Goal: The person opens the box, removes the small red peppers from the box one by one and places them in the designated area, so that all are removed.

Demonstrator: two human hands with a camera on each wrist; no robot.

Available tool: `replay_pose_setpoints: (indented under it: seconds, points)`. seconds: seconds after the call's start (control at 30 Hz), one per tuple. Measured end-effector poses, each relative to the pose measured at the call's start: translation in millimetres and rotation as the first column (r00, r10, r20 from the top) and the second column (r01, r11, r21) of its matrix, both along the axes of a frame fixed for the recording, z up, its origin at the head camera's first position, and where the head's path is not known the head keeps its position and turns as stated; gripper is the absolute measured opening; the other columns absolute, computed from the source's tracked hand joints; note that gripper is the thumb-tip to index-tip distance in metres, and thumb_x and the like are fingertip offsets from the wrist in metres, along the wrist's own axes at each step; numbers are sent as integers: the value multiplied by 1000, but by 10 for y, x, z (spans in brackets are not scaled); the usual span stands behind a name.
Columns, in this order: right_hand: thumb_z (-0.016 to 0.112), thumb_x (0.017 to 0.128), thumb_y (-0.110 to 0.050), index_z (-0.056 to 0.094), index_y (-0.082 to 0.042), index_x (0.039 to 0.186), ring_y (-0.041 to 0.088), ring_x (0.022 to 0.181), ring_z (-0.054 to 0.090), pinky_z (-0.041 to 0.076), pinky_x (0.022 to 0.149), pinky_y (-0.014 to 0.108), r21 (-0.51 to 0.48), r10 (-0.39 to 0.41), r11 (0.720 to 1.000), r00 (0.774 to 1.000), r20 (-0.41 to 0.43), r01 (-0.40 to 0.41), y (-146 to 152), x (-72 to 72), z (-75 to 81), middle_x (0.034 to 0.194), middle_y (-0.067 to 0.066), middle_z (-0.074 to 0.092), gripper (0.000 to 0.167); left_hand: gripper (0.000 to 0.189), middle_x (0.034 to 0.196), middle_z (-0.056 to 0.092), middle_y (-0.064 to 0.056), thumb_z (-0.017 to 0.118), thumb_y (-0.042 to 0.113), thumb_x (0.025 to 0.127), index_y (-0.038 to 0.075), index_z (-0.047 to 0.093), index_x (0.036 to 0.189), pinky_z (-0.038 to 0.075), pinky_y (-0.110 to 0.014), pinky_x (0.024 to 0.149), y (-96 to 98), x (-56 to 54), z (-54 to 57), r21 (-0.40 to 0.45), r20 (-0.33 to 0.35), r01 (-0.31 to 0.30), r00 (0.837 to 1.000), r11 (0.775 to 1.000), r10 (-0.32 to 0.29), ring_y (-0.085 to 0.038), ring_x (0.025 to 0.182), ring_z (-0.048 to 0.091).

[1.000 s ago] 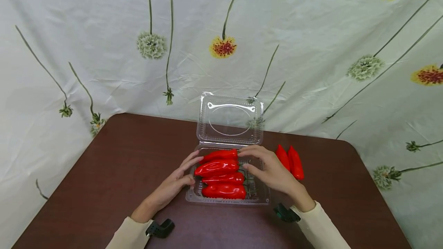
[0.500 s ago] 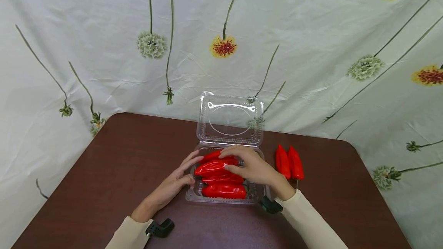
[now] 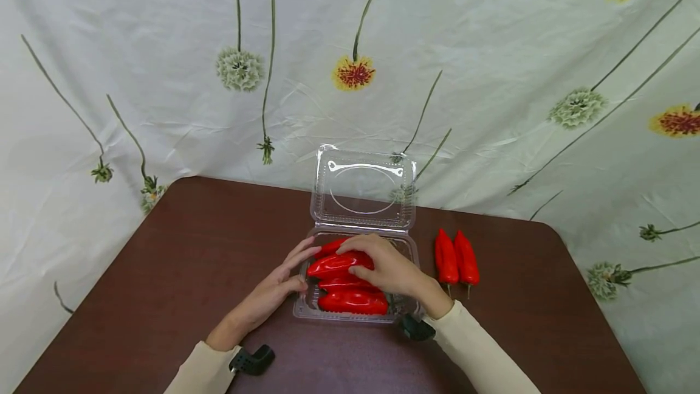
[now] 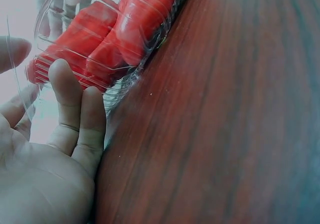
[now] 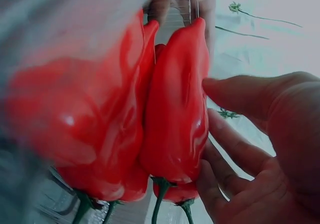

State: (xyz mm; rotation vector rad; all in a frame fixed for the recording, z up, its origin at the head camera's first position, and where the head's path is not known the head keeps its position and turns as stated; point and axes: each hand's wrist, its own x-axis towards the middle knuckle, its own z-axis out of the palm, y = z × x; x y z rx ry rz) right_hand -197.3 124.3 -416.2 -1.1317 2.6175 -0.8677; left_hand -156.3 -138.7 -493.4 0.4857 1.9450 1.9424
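Observation:
An open clear plastic clamshell box (image 3: pixel 358 318) holds several glossy red peppers, with green stems pointing right. My left hand (image 3: pixel 274 287) rests against the box's left side, fingers extended; the left wrist view shows two fingertips against its ribbed wall. My right hand (image 3: pixel 387 265) lies over the right part of the peppers, its fingers lightly bent. Its thumb touches one red pepper (image 5: pixel 175 108), and the fingers lie along that pepper's far side. Behind this hand a rear red pepper (image 3: pixel 329 247) is partly hidden. The front red pepper (image 3: pixel 352 302) lies in full view.
Two more red peppers (image 3: pixel 446 258) lie side by side on the dark brown table (image 3: pixel 219 242), right of the box. The transparent lid (image 3: pixel 363 193) stands raised behind the base. A pale flower-printed cloth (image 3: pixel 492 78) hangs at the back.
My right hand has moved left, from the stem ends to over the peppers, baring the two loose ones on the table. My left hand has stayed at the box's left side.

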Motion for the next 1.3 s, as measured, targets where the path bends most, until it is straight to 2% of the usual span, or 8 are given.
replay_pose_setpoints:
  seconds: [0.07,0.23,0.37,0.57,0.67,0.8,1.0,1.3]
  points:
    - [72,89,-8,65,-15,127,22,121,54,45,103,44,12,-2,1000,1000,-8,2,2,8,-7,131,2,64,40,68,168,4,4,49,0,92,15,33,157,51,-25,82,4,-4,6,-1,1,-1,1000,1000,1,-27,128,35]
    - [72,87,-4,65,-16,129,19,115,54,45,98,41,21,-2,1000,1000,-20,3,-4,28,-20,126,1,66,44,67,168,4,4,50,2,92,18,35,156,46,-25,90,9,-1,7,-17,9,-7,1000,1000,7,-30,142,11]
    - [72,87,-4,66,-15,129,19,113,53,44,96,41,20,-7,1000,1000,-8,7,-15,41,-15,122,0,67,44,67,168,5,4,51,3,92,20,36,155,36,-33,102,8,2,2,-31,-1,-14,1000,999,14,-29,145,9]
    - [73,88,-10,64,-16,130,22,117,56,48,99,43,48,-30,998,999,17,30,-15,75,-12,128,2,66,43,67,168,5,4,51,4,92,19,36,155,28,-43,108,3,4,-11,-29,-12,-16,1000,999,16,-28,147,7]
    - [73,89,-11,63,-15,130,21,117,59,50,99,42,49,-33,998,999,19,32,-10,86,-17,129,3,65,42,67,168,5,4,51,3,92,19,36,155,37,-34,103,2,0,-16,-18,-11,-13,1000,1000,13,-29,146,8]
    - [73,89,-11,63,-15,130,19,116,60,51,98,40,55,-21,998,1000,17,20,3,95,-24,129,3,66,42,68,168,4,4,49,0,92,17,34,156,48,-24,86,3,-1,-14,3,-2,-8,1000,1000,8,-30,142,10]
    - [73,89,-11,63,-16,131,17,113,60,51,96,35,76,21,997,999,39,-24,29,108,-50,129,2,66,43,68,168,4,4,50,1,91,15,34,156,47,-23,88,5,3,-13,-3,-5,-9,1000,1000,9,-29,143,9]
    - [71,90,-9,63,-17,132,19,120,57,49,101,40,38,47,998,998,41,-49,92,111,-46,130,2,63,43,67,168,4,3,49,0,92,15,34,156,51,-23,77,4,-3,-17,14,2,-11,1000,1000,11,-30,142,11]
